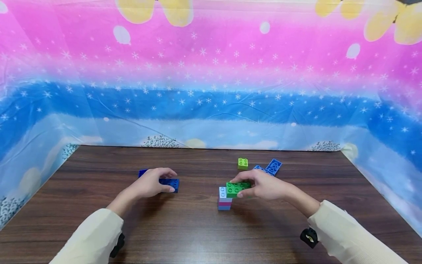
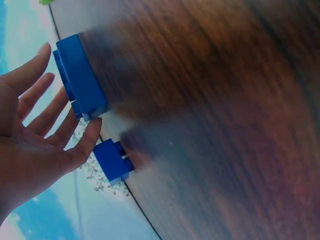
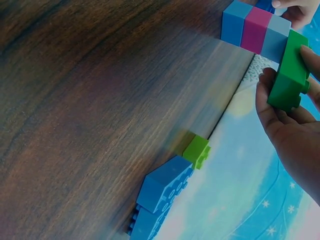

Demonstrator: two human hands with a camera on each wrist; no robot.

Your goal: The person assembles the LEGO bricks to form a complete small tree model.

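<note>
Green brick sits in the right hand, pinched between thumb and fingers with its studs facing up; this grip is firmly closed on it. Its left end reaches over the right part of the top of a three-brick stack, though whether it is pressed onto the studs cannot be told. That stack stands upright on the wood-grain table, blue at the bottom, pink in the middle and pale blue on top. Over on the left, the left hand has a loose grip, its relaxed fingers and thumb spread about a dark blue brick; whether they touch it is unclear. Another blue brick lies just beyond that hand, largely hidden behind it in the head view. Farther back on the table, behind the stack and to its right, a lime brick stands studs up near two light blue bricks, which touch each other, one showing its hollow underside. Both arms wear cream sleeves, and a patterned cloth in pink and blue hangs behind the table.
</note>
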